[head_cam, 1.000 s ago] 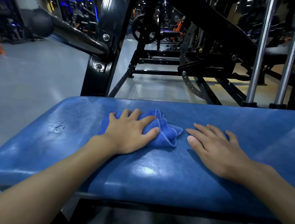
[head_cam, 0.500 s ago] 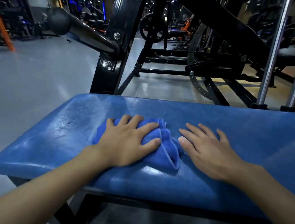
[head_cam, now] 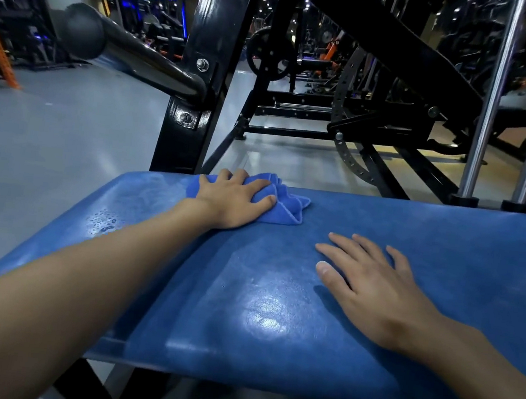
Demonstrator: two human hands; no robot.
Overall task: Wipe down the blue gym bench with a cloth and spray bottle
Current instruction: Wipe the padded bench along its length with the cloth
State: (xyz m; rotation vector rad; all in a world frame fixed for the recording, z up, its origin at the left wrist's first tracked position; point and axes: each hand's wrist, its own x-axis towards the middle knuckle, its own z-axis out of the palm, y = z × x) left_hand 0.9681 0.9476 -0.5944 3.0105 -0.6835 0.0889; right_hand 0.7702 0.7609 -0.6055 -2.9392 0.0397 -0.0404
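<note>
Since half a second ago the left hand (head_cam: 233, 201) has pushed the cloth (head_cam: 288, 208) away from the middle of the blue bench (head_cam: 430, 248) to the pad's far edge, and the gap between the cloth and the right hand (head_cam: 372, 290), which were almost touching, has widened so that they now lie well apart. The left hand's fingers are curled over the bunched blue cloth, the thumb pressing into its side, and the fingertips reach the bench's far rim; a loose fold of cloth spills out to the right of the hand, lying on the pad. The right hand rests palm down on the bench nearer the person, right of the middle of the pad, its fingers straight and slightly spread and holding nothing. The pad between the two hands shines with a bright reflection. A patch of water droplets (head_cam: 101, 222) sits on the bench's left end, beside the left forearm. Just behind the bench's far edge rises a black upright post (head_cam: 202, 61), from which a dark bar with a round end (head_cam: 84, 31) juts out to the left. Two chrome rods (head_cam: 493, 94) stand beyond the bench's right part, and grey floor (head_cam: 48, 142) spreads to its left.
</note>
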